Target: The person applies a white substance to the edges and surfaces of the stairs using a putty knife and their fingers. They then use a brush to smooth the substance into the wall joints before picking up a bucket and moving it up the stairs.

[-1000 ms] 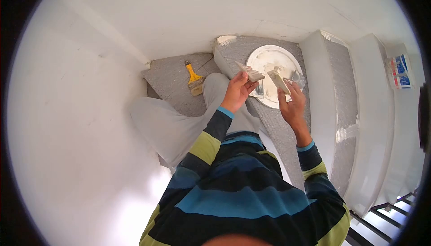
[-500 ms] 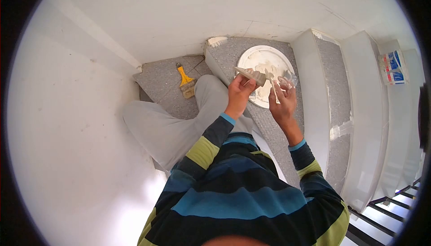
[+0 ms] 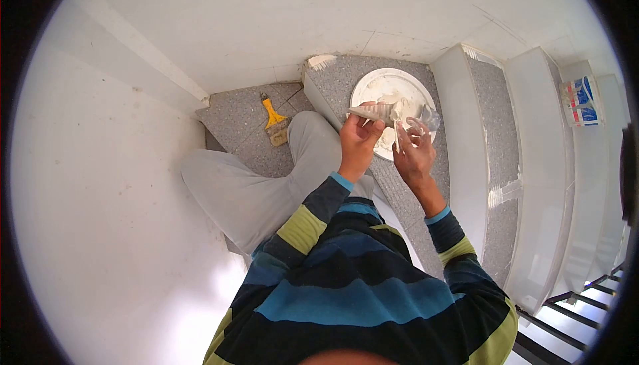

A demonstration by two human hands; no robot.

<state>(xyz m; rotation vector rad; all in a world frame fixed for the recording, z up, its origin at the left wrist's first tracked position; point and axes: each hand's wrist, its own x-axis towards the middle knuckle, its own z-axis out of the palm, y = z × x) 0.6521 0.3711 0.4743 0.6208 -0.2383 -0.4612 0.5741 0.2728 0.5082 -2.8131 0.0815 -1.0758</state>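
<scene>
My left hand (image 3: 359, 140) is closed around a flat grey scraper (image 3: 374, 112) smeared with white paste, its narrow end pointing left. My right hand (image 3: 414, 159) grips a thin putty knife (image 3: 398, 135), seen nearly edge-on, with its fingers bent round it. A lump of white paste (image 3: 398, 109) sits where the two tools meet. Under both hands lies a round white tub (image 3: 364, 87) with paste spread inside. A clear greyish piece (image 3: 431, 119) shows at its right rim, just beyond my right fingertips.
A yellow-handled brush (image 3: 273, 115) lies on the grey floor to the left, near my knee. White-faced stair steps (image 3: 459, 139) rise on the right, with a white and blue bucket (image 3: 581, 102) higher up. A black railing (image 3: 566, 322) stands at lower right.
My right hand has shifted slightly left and down, bringing the putty knife against the scraper's right end. The paste lump there looks larger. My left hand has moved slightly right.
</scene>
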